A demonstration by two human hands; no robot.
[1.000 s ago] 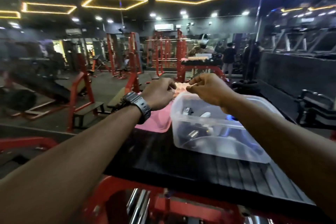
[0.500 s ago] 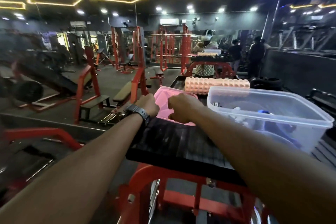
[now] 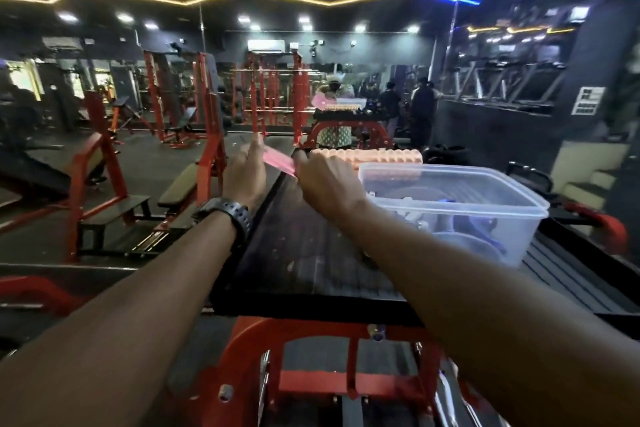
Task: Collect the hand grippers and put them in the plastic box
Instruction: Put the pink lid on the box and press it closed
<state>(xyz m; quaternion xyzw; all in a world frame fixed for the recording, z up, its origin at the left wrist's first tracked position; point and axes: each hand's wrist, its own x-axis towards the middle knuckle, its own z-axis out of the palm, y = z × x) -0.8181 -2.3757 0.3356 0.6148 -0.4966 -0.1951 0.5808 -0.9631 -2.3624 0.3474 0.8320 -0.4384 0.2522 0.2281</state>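
- Head view: my left hand (image 3: 244,173) and right hand (image 3: 327,180) both pinch the pink lid (image 3: 280,160), lifted beside the plastic box (image 3: 453,204) on the tabletop (image 3: 311,260).
- Hand grippers (image 3: 446,218) already lie inside.
- Risk: the thin lid could slip, or snag the rim and shove the box.

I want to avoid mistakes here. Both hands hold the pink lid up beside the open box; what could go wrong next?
1. The pink lid is motion-blurred between the left hand and right hand; it might slip.
2. The plastic box sits close by the right forearm, so a sweep could push it along the black ribbed platform.
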